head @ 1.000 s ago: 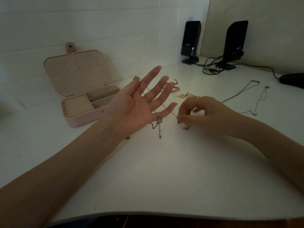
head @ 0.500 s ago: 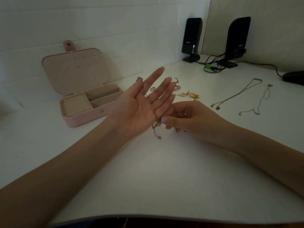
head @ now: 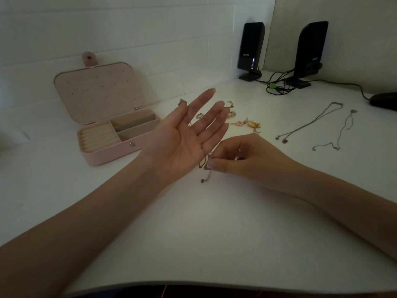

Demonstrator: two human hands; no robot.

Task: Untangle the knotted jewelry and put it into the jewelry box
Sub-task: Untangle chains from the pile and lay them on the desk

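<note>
My left hand (head: 184,136) is held palm up above the white table (head: 193,233), fingers straight and spread. A thin chain bracelet (head: 205,171) hangs off its little-finger edge, the clasp end dangling towards the table. My right hand (head: 238,157) pinches that chain between thumb and forefinger right beside the left palm. The pink jewelry box (head: 111,134) stands open to the left, its lid leaning against the wall, its compartments showing no jewelry. Gold earrings (head: 249,123) and a ring (head: 199,115) lie just beyond my fingers.
Two thin silver necklaces (head: 309,123) (head: 341,130) lie stretched out on the right. Two black speakers (head: 251,48) (head: 309,50) with tangled cables (head: 277,87) stand at the back. A dark mouse (head: 384,101) sits at the far right edge.
My right hand moved left, up against the left palm, and now pinches the chain close to the little finger. The left hand stayed palm up.
</note>
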